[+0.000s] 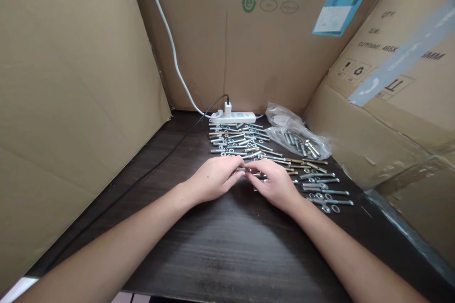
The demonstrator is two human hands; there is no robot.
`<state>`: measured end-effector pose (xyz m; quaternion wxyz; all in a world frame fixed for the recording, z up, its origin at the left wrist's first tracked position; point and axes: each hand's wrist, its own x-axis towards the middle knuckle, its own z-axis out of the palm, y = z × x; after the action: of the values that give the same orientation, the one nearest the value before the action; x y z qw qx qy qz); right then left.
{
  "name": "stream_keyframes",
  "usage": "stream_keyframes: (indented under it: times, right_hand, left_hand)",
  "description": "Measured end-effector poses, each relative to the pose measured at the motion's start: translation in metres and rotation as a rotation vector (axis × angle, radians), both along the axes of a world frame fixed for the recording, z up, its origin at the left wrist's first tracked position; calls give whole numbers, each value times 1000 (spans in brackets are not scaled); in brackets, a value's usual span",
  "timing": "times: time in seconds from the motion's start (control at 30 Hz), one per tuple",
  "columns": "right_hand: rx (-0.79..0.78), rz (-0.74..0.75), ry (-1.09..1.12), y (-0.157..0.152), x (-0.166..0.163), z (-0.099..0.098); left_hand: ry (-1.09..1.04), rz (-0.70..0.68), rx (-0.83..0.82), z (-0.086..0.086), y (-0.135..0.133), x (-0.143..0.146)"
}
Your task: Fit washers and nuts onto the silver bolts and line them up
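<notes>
My left hand [213, 176] and my right hand [276, 183] meet fingertip to fingertip over the dark table. Pinched between them is a small silvery metal part [243, 169]. The fingers cover most of it, so its exact kind is hidden. Just beyond and to the right of the hands lie rows of loose hardware: long bolts [227, 152], metal sleeves [255, 155], washers [335, 209] and nuts [326, 209]. Most are silver, and a few bolts [316, 162] are brass-coloured. My right hand hides part of these rows.
A clear plastic bag [295, 132] with more metal hardware lies at the back right. Behind the rows stands a white power strip [243, 117] with a plugged-in charger [228, 109]. A black cable [156, 164] crosses the table's left side. Cardboard walls [192, 33] enclose three sides.
</notes>
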<state>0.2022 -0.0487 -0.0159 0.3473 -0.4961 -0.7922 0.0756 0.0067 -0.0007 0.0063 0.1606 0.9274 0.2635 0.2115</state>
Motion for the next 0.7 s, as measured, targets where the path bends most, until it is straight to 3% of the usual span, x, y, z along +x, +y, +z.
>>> stream_keyframes:
  times: [0.27,0.7]
  right_hand:
    - [14,-67,-10,3,7,3]
    - [-208,38,109,-9,-1,12]
  left_hand:
    - [-30,97,35,0,8,-5]
    - [-13,-78,26,-1,0,0]
